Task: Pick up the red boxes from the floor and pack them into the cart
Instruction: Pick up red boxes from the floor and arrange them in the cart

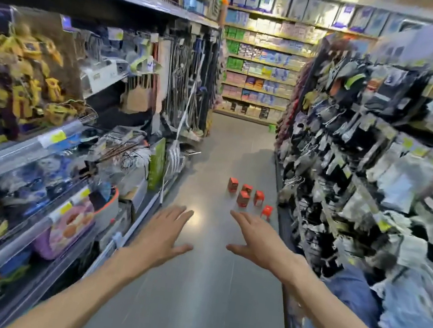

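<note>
Red boxes [249,196] are sitting in a loose cluster on the grey floor [198,286], near its right edge beside the right-hand shelves [375,172]. Both the left hand [163,237] and the right hand [257,242] are reaching forward, fingers spread wide, holding nothing, well short of the boxes.

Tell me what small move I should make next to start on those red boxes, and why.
Probably step forward and crouch toward the red boxes. They sit in a cluster on the floor by the right shelving, ahead of both hands. The left hand and right hand are outstretched, fingers straight, holding nothing. No cart shows in this view.
</note>
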Demonstrator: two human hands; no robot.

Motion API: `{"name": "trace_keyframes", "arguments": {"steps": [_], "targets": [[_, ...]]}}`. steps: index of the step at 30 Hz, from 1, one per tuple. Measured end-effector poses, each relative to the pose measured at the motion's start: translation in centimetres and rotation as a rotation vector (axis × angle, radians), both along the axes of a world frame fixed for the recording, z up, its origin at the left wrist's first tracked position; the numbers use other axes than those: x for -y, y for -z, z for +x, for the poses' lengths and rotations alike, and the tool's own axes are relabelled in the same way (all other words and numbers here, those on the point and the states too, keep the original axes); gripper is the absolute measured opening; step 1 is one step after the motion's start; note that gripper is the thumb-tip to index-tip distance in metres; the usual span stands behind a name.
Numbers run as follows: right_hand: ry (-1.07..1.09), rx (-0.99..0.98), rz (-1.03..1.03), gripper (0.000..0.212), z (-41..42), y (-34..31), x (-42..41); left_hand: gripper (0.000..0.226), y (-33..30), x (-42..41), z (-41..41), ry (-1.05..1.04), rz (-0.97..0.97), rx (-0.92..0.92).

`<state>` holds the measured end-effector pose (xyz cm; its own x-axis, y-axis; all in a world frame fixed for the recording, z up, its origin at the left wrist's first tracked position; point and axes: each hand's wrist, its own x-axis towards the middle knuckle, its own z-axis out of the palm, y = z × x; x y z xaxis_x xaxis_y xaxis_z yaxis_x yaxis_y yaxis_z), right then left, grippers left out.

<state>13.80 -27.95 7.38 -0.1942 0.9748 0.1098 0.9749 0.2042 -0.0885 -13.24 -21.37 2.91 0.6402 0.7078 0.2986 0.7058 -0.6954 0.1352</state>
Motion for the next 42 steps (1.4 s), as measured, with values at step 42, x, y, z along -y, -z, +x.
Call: {"name": "trace_keyframes", "arguments": {"steps": [42], "targets": [[0.188,-0.048,-0.012,0.093,50.4,1.5,-93.0,0.088,2.4,-100.4,50.2,0.224,-0.009,-0.067]]}}
